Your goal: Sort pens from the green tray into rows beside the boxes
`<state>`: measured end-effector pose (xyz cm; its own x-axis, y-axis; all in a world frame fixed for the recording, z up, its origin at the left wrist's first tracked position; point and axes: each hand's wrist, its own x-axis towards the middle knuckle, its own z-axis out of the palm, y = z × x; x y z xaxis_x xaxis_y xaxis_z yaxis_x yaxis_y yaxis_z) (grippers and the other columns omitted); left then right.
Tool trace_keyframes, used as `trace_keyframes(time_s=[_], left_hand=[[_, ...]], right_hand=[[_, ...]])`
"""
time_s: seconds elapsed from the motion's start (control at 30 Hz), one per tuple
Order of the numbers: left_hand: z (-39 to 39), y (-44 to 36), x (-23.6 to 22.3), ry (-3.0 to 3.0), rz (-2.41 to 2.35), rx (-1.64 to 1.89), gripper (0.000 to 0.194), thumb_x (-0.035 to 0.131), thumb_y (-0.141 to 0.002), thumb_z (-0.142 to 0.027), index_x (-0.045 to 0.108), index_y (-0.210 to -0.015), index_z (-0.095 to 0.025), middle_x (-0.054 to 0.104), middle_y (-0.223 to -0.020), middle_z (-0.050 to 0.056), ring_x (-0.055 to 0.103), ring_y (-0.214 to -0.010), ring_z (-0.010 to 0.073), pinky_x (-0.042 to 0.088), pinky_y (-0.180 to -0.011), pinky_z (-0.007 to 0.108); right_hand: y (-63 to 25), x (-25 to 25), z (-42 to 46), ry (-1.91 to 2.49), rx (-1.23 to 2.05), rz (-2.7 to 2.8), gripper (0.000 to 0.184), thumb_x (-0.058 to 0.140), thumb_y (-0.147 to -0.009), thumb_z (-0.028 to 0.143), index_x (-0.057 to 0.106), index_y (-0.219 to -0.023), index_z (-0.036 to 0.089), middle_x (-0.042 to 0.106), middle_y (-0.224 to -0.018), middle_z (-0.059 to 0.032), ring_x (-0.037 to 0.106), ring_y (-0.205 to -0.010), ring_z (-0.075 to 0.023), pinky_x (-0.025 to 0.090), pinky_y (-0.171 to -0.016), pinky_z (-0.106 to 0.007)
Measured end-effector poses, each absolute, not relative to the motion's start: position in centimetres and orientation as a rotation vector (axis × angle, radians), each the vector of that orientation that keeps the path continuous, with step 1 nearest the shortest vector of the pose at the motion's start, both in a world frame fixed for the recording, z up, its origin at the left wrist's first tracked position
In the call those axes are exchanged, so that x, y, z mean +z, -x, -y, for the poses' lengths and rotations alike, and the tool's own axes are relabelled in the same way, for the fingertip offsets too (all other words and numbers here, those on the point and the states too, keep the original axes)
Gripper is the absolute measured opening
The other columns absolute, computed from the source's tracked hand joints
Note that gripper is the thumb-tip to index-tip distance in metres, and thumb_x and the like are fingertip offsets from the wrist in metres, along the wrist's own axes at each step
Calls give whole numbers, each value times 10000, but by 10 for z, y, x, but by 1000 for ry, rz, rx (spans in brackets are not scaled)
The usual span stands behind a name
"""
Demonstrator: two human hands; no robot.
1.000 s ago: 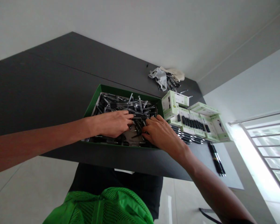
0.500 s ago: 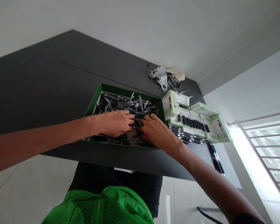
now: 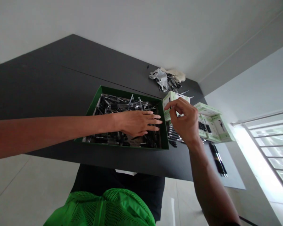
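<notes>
a headcount from across the room

i count one left hand (image 3: 136,124) and one right hand (image 3: 182,121). there is one dark table (image 3: 61,69), and on it one green box (image 3: 132,91) full of black-and-silver pens (image 3: 128,105), too many and too tangled to number. at least four white-and-green cartons (image 3: 220,128) stand beside it, though some are partly hidden, so the exact number is hard to call. two or three black pens (image 3: 218,163) lie well apart from the box, and one small heap of pens (image 3: 173,83) sits near one grey cloth (image 3: 159,78) and one cream cloth (image 3: 178,74). there is one window (image 3: 266,150).
</notes>
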<state>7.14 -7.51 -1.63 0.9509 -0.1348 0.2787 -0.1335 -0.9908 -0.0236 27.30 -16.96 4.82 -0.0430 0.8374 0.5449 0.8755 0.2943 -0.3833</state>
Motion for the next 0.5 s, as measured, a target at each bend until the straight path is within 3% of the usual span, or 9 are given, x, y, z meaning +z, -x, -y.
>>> trace_keyframes(time_s=[0.13, 0.27, 0.37, 0.5], left_hand=[[63, -81, -20, 3139, -257, -303, 303, 594, -1039, -323, 760, -1274, -225, 732, -1389, 124, 690, -1256, 264, 466, -1145, 396], [59, -59, 0, 3158, -189, -147, 275, 535, -1055, -316, 779, -1159, -244, 766, -1254, 98, 693, -1160, 254, 458, -1086, 382], [59, -42, 17, 3165, -81, -89, 323, 542, -1047, -359, 790, -888, -227, 777, -1132, 90, 691, -1063, 259, 472, -1018, 393], [54, -30, 28, 3148, 31, 9, 371, 571, -1020, -351, 779, -737, -232, 776, -890, 74, 681, -941, 246, 490, -966, 391]], right_hand=[[-268, 49, 155, 1493, 183, 1982, 278, 483, -874, 77, 732, -872, 201, 349, -580, 63, 339, -535, -119, 311, -581, -268], [-270, 32, 144, 1420, 476, 2144, 265, 487, -883, 74, 714, -961, 187, 443, -633, 66, 367, -573, -111, 322, -609, -256], [-275, 19, 138, 1369, 615, 2270, 243, 494, -909, 81, 664, -1052, 180, 511, -687, 60, 409, -602, -119, 351, -656, -261], [-281, 17, 134, 1386, 723, 2275, 273, 394, -1011, 107, 605, -1169, 177, 569, -719, 40, 503, -632, -138, 388, -698, -267]])
